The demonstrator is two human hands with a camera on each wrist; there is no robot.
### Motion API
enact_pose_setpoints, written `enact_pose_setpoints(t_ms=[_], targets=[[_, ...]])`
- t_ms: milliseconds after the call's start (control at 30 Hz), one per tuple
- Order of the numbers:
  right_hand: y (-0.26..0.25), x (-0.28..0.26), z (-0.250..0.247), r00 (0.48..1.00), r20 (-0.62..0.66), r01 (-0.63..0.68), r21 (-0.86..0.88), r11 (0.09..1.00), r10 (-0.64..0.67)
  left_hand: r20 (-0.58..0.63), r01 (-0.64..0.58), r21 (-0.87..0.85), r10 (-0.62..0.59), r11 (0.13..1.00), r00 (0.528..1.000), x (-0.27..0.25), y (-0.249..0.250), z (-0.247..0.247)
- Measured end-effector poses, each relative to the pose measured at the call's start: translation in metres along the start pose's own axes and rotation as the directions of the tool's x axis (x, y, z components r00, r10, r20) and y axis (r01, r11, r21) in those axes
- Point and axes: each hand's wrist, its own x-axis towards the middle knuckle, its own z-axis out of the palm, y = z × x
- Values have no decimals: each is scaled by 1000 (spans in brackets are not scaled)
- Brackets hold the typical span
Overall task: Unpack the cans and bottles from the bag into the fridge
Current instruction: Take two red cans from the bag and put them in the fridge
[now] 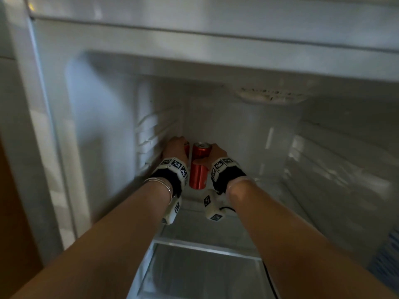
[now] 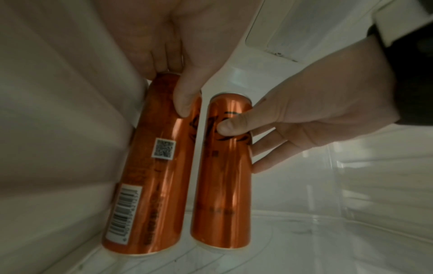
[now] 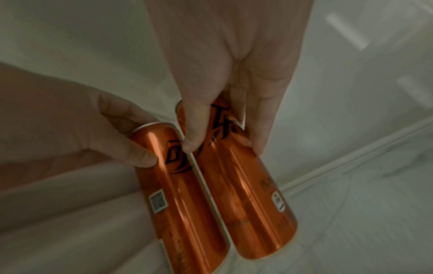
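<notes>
Two slim red cans stand upright side by side at the back left of the fridge shelf [image 1: 254, 186]. My left hand [image 1: 176, 147] grips the left can [image 2: 152, 166], which bears a barcode and a QR label; in the head view only a sliver of it [image 1: 187, 149] shows past the hand. My right hand [image 1: 218, 153] grips the right can [image 1: 199, 167], thumb [image 3: 194, 133] on one side and fingers [image 3: 260, 129] on the other. The cans [image 3: 246, 194] nearly touch. Both bases sit on or just at the shelf.
The fridge's left wall [image 1: 103, 126] with ribbed rails lies close beside the left can. The shelf stretches off to the right of the cans. A light housing [image 1: 274, 93] hangs from the ceiling. A glass panel [image 1: 205, 272] lies below, nearer to me.
</notes>
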Motion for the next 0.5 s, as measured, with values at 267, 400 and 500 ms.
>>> enact_pose_setpoints(t_ms=[267,400,500], targets=[[-5,2,7,999,36,13,23,1000,-14,-11,-12,9,12,1000,1000,1,-2,3],[-7,-6,6,999,28,25,14,1000,-26,6,6,-92,-6,996,1000,-5,0,0],[-5,-15,4,1000,16,17,-20,1000,-16,20,29,-192,-25,981,999,-18,5,-2]])
